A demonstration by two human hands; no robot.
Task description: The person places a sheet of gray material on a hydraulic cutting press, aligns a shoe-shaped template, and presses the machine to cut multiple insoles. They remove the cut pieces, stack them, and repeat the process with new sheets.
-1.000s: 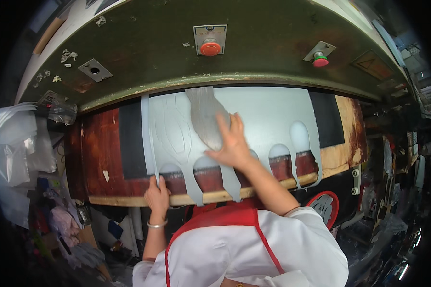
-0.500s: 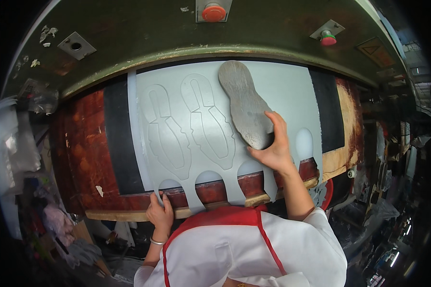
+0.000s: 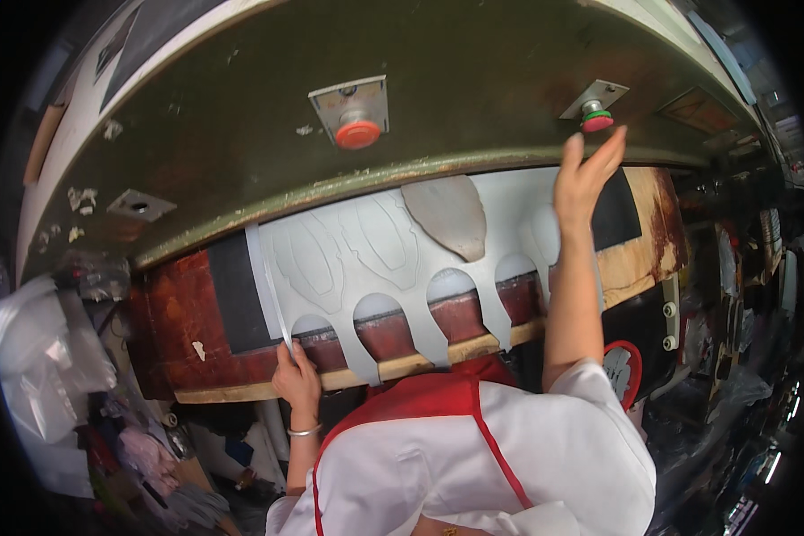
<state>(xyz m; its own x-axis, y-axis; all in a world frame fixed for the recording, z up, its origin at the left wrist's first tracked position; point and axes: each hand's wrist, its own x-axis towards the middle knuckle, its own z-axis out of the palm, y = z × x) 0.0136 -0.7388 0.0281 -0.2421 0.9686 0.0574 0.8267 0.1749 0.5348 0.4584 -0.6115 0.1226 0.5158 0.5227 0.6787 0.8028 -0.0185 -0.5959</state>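
Olive-green machine panel (image 3: 241, 98), paint chipped, arches across twelve o'clock behind a reddish-brown worktable (image 3: 174, 313). Listed left to right:

Clear plastic sheeting (image 3: 45, 357), crumpled, hangs between eight and nine o'clock.

Black mat (image 3: 235, 290), left piece, lies flat toward nine o'clock.

Left hand (image 3: 297, 380), banded at the wrist, sits between seven and eight o'clock, thumb and fingers narrowed on the near left corner of the grey sheet.

Grey sheet (image 3: 506, 219) covers the centre: two shoe-shaped outlines on its left part, rounded cut-outs along its near edge.

Orange-red button (image 3: 357, 134), plate-mounted, past eleven o'clock.

Brown-grey sole-shaped plate (image 3: 447, 214) rests on the sheet, off centre toward one o'clock.

Right hand (image 3: 583, 183), empty, thumb and fingers spread wide, at two o'clock, just under the green-ringed red button (image 3: 597, 120); contact cannot be told.

Red-rimmed container (image 3: 635, 362), near four o'clock.
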